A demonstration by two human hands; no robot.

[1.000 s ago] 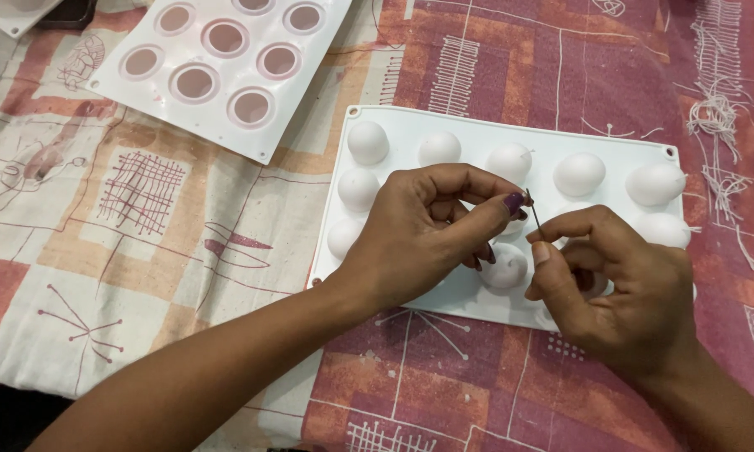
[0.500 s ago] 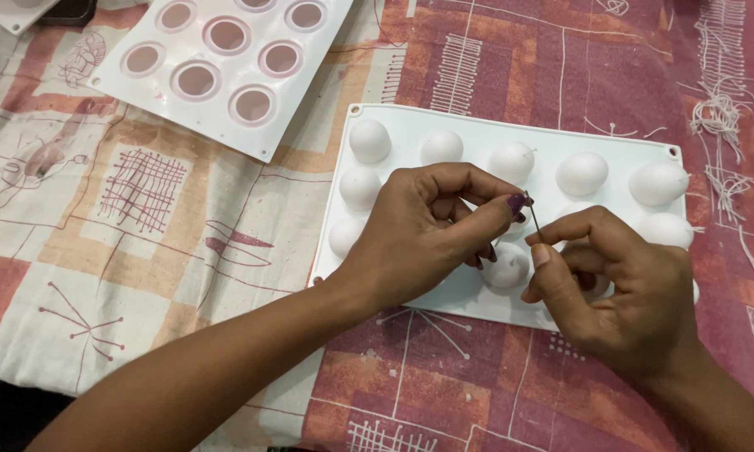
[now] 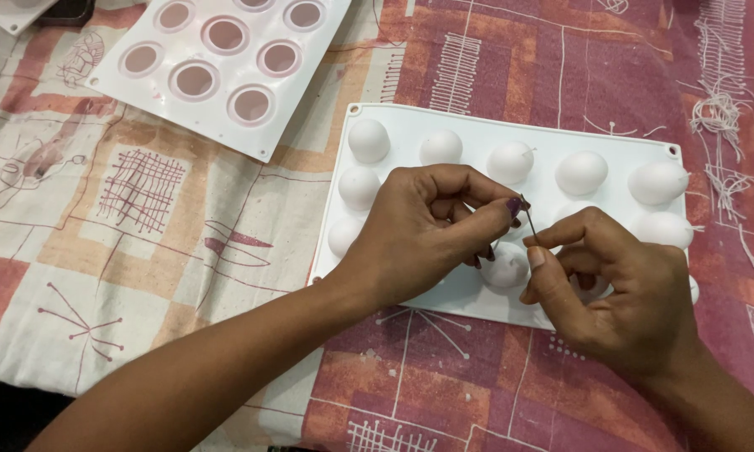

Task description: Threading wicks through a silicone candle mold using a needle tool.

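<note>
Pinching thin needle point(image 3: 528, 219), left hand point(image 3: 431, 230), right hand point(image 3: 615, 289) curled

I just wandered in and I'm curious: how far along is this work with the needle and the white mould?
Done: one dome in the top row already shows a thread end on top. In hand: the left hand and right hand pinch a thin needle over the dome-side-up white mould. Left: the other visible domes show no thread, and loose threads wait at right. A second mould lies apart, cavities up.

Two bare forearms without sleeves, hands point(image 3: 427, 226) unadorned but for dark purple polish on the nails
</note>
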